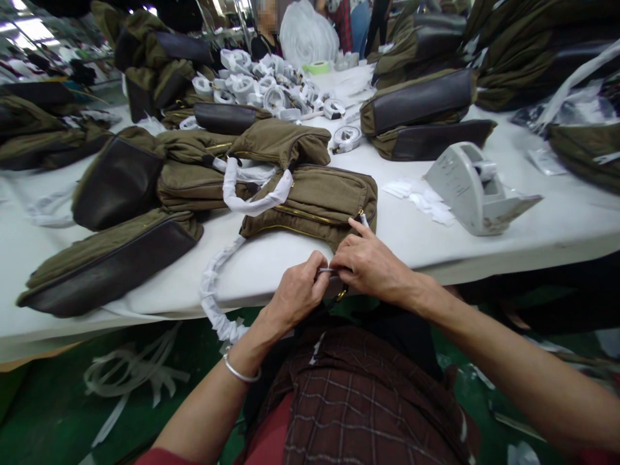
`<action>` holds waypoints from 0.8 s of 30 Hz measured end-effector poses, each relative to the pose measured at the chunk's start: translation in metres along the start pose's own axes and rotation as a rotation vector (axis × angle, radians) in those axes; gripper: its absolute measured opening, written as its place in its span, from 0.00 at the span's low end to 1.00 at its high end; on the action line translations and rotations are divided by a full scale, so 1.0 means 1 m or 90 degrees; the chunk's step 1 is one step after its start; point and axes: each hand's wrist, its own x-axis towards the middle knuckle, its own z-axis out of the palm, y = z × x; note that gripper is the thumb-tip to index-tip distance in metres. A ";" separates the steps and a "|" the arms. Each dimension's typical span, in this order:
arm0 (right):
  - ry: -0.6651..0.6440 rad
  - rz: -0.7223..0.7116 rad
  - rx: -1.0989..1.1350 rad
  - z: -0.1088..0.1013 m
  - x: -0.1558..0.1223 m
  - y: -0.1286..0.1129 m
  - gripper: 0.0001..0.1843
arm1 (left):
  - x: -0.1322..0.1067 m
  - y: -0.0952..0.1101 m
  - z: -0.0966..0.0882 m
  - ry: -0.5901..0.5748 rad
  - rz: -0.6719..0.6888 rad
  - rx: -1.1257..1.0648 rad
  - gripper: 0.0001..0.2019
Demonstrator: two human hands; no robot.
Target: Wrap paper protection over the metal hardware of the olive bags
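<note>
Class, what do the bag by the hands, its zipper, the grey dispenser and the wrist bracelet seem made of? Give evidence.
Bag: probably woven canvas, matte; it creases softly.
Zipper: likely metal, gold-coloured; its line glints, though coated plastic is possible.
Grey dispenser: perhaps moulded plastic or painted metal; smooth, rigid sides.
Bracelet: likely metal, silvery and polished; it looks bright and stiff.

1. My left hand (299, 289) and right hand (365, 263) are pinching a pale sliver (326, 269), too covered to identify.
2. My right hand is also hiding part of the olive canvas bag (334, 192).
3. My left wrist (256, 345) is hiding the lower end of the white-wrapped handle (210, 294).
4. Marks (453, 177) on the grey tape dispenser (469, 197) are blurring past reading.
5. The right edge of my view is cutting off another olive bag (584, 152).
</note>
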 end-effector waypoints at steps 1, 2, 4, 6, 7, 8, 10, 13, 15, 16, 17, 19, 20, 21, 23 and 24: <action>0.001 -0.015 -0.021 0.000 0.000 0.000 0.08 | 0.000 0.001 0.001 0.007 -0.011 -0.023 0.03; 0.007 -0.030 -0.046 0.002 0.000 0.000 0.09 | 0.000 0.001 0.002 0.014 -0.027 -0.059 0.03; 0.035 -0.058 -0.093 0.005 -0.001 0.000 0.11 | 0.000 0.001 0.006 0.015 -0.069 -0.166 0.02; 0.080 -0.082 -0.117 0.011 -0.002 0.002 0.14 | -0.001 0.002 0.010 -0.006 -0.120 -0.300 0.02; 0.104 -0.091 -0.121 0.013 -0.002 0.002 0.16 | -0.001 0.002 0.011 -0.020 -0.147 -0.367 0.03; 0.126 -0.096 -0.123 0.016 -0.002 0.003 0.16 | 0.000 0.002 0.012 -0.026 -0.173 -0.431 0.05; 0.159 -0.099 -0.124 0.019 -0.003 0.002 0.17 | 0.001 0.004 0.013 -0.011 -0.233 -0.548 0.07; 0.190 -0.085 -0.118 0.022 -0.007 -0.002 0.17 | 0.005 0.006 0.013 0.037 -0.325 -0.718 0.10; 0.202 -0.065 -0.099 0.024 -0.011 -0.007 0.16 | 0.008 0.006 0.012 0.038 -0.383 -0.830 0.11; 0.202 -0.052 -0.084 0.024 -0.013 -0.009 0.16 | 0.010 0.006 0.012 0.035 -0.410 -0.881 0.10; 0.199 -0.037 -0.066 0.025 -0.015 -0.012 0.15 | 0.010 0.006 0.012 0.033 -0.435 -0.928 0.10; 0.194 -0.003 -0.035 0.026 -0.018 -0.018 0.13 | 0.010 0.005 0.012 0.027 -0.477 -1.000 0.09; 0.197 0.017 -0.025 0.027 -0.019 -0.022 0.12 | 0.009 0.004 0.011 0.021 -0.490 -1.026 0.09; 0.204 0.037 -0.020 0.028 -0.019 -0.025 0.12 | 0.008 0.003 0.011 0.013 -0.497 -1.044 0.08; 0.224 0.071 -0.018 0.030 -0.019 -0.030 0.10 | 0.003 0.002 0.009 -0.006 -0.495 -1.053 0.07; 0.233 0.084 -0.018 0.031 -0.018 -0.033 0.10 | 0.001 0.001 0.008 -0.015 -0.487 -1.047 0.07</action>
